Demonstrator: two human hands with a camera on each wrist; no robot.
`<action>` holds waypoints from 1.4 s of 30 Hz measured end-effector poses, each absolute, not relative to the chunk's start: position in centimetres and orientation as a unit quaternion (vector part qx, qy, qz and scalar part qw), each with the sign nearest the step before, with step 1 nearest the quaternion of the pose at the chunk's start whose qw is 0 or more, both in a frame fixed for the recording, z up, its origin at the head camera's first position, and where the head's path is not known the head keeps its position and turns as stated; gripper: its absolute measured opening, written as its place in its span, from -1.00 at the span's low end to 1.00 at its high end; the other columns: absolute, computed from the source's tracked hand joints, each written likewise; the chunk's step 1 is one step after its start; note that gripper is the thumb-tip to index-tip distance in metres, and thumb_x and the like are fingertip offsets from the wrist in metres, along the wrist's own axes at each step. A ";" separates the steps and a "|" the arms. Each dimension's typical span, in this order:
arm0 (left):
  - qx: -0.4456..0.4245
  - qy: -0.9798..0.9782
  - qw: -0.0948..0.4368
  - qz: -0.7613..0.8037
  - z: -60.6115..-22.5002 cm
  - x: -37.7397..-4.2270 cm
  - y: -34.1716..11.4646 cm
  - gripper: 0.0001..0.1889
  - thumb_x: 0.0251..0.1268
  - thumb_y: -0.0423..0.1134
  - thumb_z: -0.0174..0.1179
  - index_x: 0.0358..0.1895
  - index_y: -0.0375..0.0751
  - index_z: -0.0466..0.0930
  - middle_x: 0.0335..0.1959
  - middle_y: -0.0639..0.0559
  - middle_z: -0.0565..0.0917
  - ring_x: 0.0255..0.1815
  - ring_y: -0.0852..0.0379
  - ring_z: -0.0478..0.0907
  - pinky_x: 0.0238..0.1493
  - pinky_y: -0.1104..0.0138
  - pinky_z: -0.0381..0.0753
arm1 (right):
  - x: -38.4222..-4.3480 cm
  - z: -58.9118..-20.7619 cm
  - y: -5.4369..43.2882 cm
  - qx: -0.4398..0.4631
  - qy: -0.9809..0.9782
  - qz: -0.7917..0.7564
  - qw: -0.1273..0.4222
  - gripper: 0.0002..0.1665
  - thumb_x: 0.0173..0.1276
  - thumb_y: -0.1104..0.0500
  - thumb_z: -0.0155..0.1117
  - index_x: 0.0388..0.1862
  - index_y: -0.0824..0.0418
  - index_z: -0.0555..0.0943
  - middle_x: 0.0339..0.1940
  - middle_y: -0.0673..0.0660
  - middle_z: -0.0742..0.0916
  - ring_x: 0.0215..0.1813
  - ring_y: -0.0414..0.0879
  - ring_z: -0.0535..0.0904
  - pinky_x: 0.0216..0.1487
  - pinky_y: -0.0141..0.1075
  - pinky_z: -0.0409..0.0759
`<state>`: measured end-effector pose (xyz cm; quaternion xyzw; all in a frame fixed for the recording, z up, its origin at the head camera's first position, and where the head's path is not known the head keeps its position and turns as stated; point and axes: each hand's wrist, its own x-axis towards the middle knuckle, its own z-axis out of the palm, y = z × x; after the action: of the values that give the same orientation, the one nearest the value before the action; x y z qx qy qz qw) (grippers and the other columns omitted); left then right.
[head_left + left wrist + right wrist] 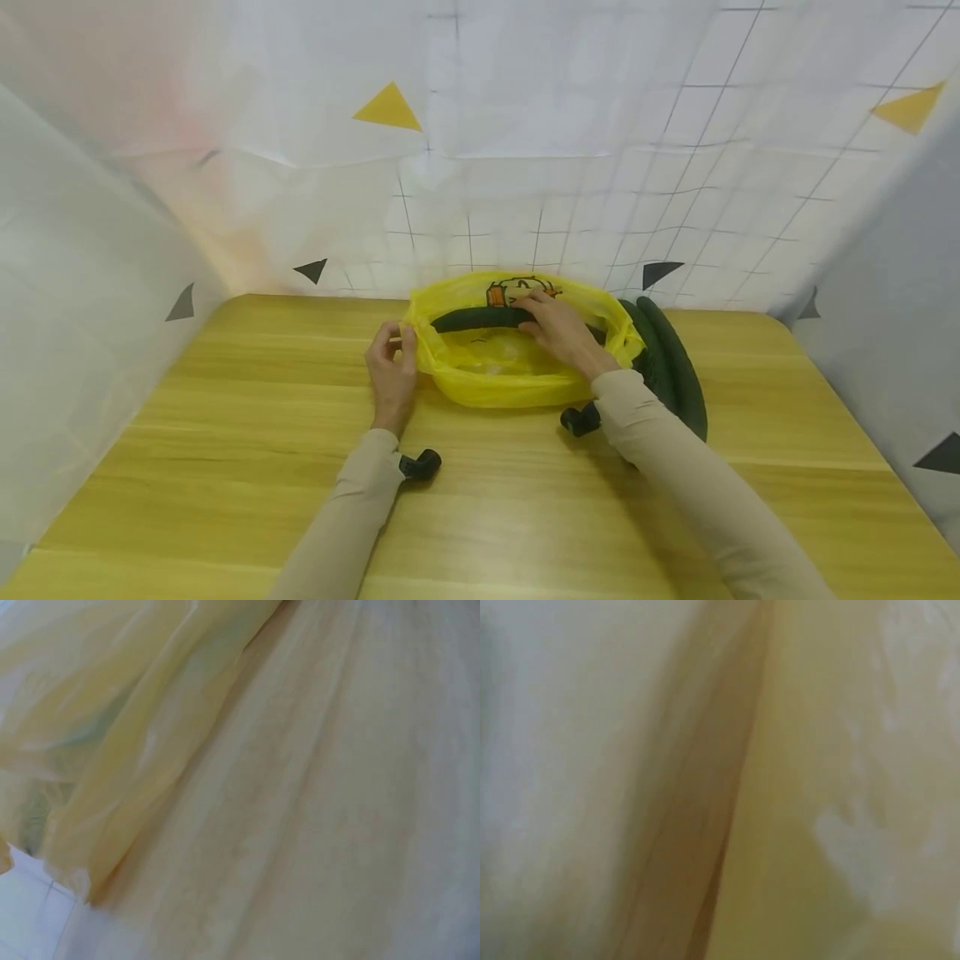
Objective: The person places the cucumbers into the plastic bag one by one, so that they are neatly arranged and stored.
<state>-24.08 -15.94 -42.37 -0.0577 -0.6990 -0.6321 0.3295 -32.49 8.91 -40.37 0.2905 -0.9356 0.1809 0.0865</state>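
A yellow plastic bag (510,392) lies on the table with its mouth spread wide, a cartoon print on its far inner side. One long dark green cucumber (472,320) is inside the mouth. My right hand (561,332) reaches into the bag and grips this cucumber, fingers over its far side and thumb on the near side. At the bag's left rim, my left hand (392,367) pinches the plastic. Yellow folds of the bag (142,765) fill the upper left of the left wrist view. The right wrist view is blurred, with the bag's side (802,825) showing.
More dark green cucumbers (678,367) lie just right of the bag, partly behind the right forearm. A wooden table (225,417) extends around everything. White sheeting (495,200) with grid lines stands behind it, and more sheeting flanks both sides.
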 end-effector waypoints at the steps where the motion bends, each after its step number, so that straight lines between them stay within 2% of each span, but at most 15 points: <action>1: -0.057 -0.699 0.328 -0.632 -42.4 -24.1 -15.9 -0.80 0.38 -0.30 0.06 -0.27 -0.43 0.53 -0.33 0.09 0.55 -0.27 0.19 0.45 -0.14 0.20 0.49 | -32.6 -40.4 8.9 0.287 -0.937 0.182 0.083 -0.56 0.38 0.18 0.17 0.23 0.18 0.47 0.15 0.17 0.54 0.00 0.10 0.59 0.08 -0.06 0.54; 9: -0.051 -0.698 0.336 -0.631 -42.5 -23.9 -16.2 -0.81 0.38 -0.30 0.06 -0.27 -0.43 0.53 -0.34 0.12 0.53 -0.27 0.07 0.45 -0.17 0.23 0.49 | -33.1 -40.3 8.5 0.270 -0.941 0.191 0.075 -0.55 0.38 0.17 0.17 0.24 0.18 0.47 0.16 0.18 0.55 0.04 0.11 0.57 0.09 -0.05 0.53; 17: -0.047 -0.698 0.329 -0.634 -42.7 -23.6 -16.5 -0.78 0.39 -0.26 0.06 -0.28 -0.39 0.54 -0.33 -0.01 0.55 -0.31 0.20 0.45 -0.21 0.38 0.49 | -33.4 -40.6 8.2 0.259 -0.943 0.203 0.059 -0.52 0.39 0.20 0.16 0.27 0.20 0.44 0.19 0.21 0.53 0.13 0.14 0.53 0.16 -0.03 0.49; 24: -0.054 -0.694 0.339 -0.633 -42.8 -23.5 -16.6 -0.78 0.39 -0.28 0.05 -0.29 -0.41 0.54 -0.34 -0.07 0.56 -0.31 0.20 0.45 -0.23 0.43 0.48 | -33.8 -40.8 7.8 0.242 -0.948 0.200 0.048 -0.51 0.40 0.19 0.15 0.29 0.17 0.42 0.23 0.22 0.51 0.13 0.14 0.53 0.16 -0.03 0.49; 29: -0.058 -0.689 0.342 -0.636 -42.9 -23.6 -16.7 -0.79 0.39 -0.29 0.06 -0.30 -0.42 0.53 -0.34 -0.11 0.56 -0.32 0.20 0.45 -0.25 0.45 0.48 | -34.0 -40.7 7.6 0.225 -0.954 0.195 0.032 -0.50 0.41 0.17 0.14 0.32 0.17 0.40 0.34 0.25 0.44 0.30 0.17 0.41 0.27 0.01 0.40; 32: -0.057 -0.690 0.340 -0.637 -43.0 -23.7 -16.7 -0.78 0.38 -0.28 0.07 -0.30 -0.42 0.54 -0.35 -0.05 0.57 -0.34 0.21 0.45 -0.26 0.45 0.48 | -34.0 -40.8 7.5 0.219 -0.957 0.188 0.021 -0.50 0.40 0.17 0.14 0.31 0.17 0.40 0.35 0.24 0.44 0.32 0.17 0.40 0.29 0.00 0.39; 36: -0.057 -0.689 0.342 -0.637 -43.1 -23.7 -16.6 -0.79 0.38 -0.29 0.08 -0.31 -0.42 0.54 -0.36 -0.01 0.56 -0.34 0.24 0.45 -0.27 0.46 0.48 | -34.0 -40.9 7.4 0.226 -0.958 0.177 0.020 -0.52 0.40 0.18 0.14 0.29 0.19 0.42 0.25 0.21 0.52 0.19 0.14 0.50 0.20 -0.04 0.47; 42: -0.051 -0.695 0.335 -0.634 -43.1 -23.8 -16.7 -0.80 0.38 -0.30 0.07 -0.32 -0.42 0.54 -0.37 0.01 0.55 -0.33 0.24 0.46 -0.24 0.42 0.50 | -34.0 -41.3 7.2 0.224 -0.957 0.181 0.022 -0.53 0.39 0.18 0.15 0.27 0.19 0.44 0.23 0.20 0.53 0.18 0.13 0.51 0.20 -0.05 0.47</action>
<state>-23.79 -16.65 -43.07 -0.0511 -0.6951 -0.6342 0.3348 -34.04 7.21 -41.30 0.2241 -0.9574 0.1810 0.0217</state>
